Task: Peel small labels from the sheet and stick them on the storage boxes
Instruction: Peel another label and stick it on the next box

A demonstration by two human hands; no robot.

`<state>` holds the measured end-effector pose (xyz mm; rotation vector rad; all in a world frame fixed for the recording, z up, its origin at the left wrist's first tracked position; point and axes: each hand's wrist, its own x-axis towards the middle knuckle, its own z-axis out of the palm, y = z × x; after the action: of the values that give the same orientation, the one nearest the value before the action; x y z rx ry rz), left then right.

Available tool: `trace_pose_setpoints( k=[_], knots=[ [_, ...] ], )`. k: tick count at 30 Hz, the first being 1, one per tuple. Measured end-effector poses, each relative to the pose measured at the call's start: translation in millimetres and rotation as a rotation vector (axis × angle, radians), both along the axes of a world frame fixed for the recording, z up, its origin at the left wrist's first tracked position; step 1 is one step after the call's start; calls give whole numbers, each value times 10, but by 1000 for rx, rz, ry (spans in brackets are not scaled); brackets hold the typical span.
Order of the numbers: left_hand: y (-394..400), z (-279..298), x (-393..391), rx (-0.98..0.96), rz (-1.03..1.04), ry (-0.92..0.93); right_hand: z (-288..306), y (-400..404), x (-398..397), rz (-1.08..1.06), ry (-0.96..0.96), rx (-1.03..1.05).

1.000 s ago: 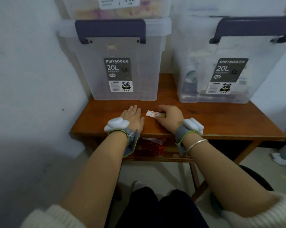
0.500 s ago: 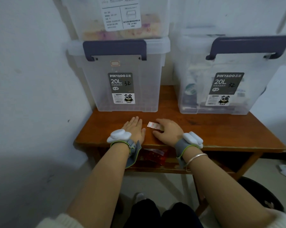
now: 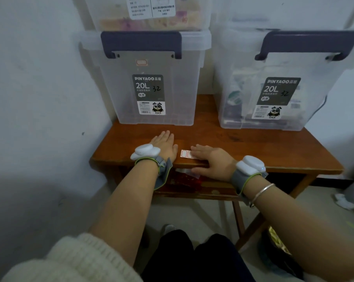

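Note:
A small white label sheet (image 3: 185,154) with red-outlined labels lies near the front edge of the wooden table (image 3: 253,147). My right hand (image 3: 212,161) rests flat on the sheet's right part, fingers spread, thumb over the table edge. My left hand (image 3: 165,144) lies flat on the table just left of the sheet, holding nothing. Two clear storage boxes with dark handles stand at the back: the left storage box (image 3: 151,78) bears a small red-outlined label (image 3: 141,62) under its handle, and the right storage box (image 3: 278,84) holds assorted items.
A third clear box (image 3: 149,13) is stacked on the left one. White walls close in at left and behind. A red packet (image 3: 184,180) lies on the shelf under the tabletop. Crumpled paper (image 3: 344,201) lies on the floor at right.
My right hand has flattened onto the label sheet, which it earlier pinched at its right end. The left hand stays flat. The view tilted up, then back down slightly.

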<state>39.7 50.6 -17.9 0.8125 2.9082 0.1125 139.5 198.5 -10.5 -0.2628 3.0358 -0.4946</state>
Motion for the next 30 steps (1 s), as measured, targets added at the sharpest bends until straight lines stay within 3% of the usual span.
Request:
trace_pose_setpoints(
  k=[6, 9, 13, 15, 17, 19, 23, 30],
  knots=[
    [4, 13, -21, -3, 5, 0, 31, 70, 43, -36, 16, -330],
    [-8, 13, -26, -7, -11, -8, 47, 124, 28, -174, 1, -509],
    [-15, 51, -46, 34, -23, -60, -4, 132, -53, -456, 217, -781],
    [29, 88, -34, 235, -5, -108, -28, 126, -157, -631, 297, -851],
    [132, 91, 0, 567, 34, -128, -32, 137, -264, -751, 339, -913],
    [283, 92, 40, 840, 81, -215, -35, 157, -336, -786, 386, -865],
    [541, 43, 26, 1156, 179, -425, -52, 168, -365, -734, 442, -680],
    [596, -38, -50, 1094, 95, -337, -37, 227, -323, -576, 401, -694]
  ],
)
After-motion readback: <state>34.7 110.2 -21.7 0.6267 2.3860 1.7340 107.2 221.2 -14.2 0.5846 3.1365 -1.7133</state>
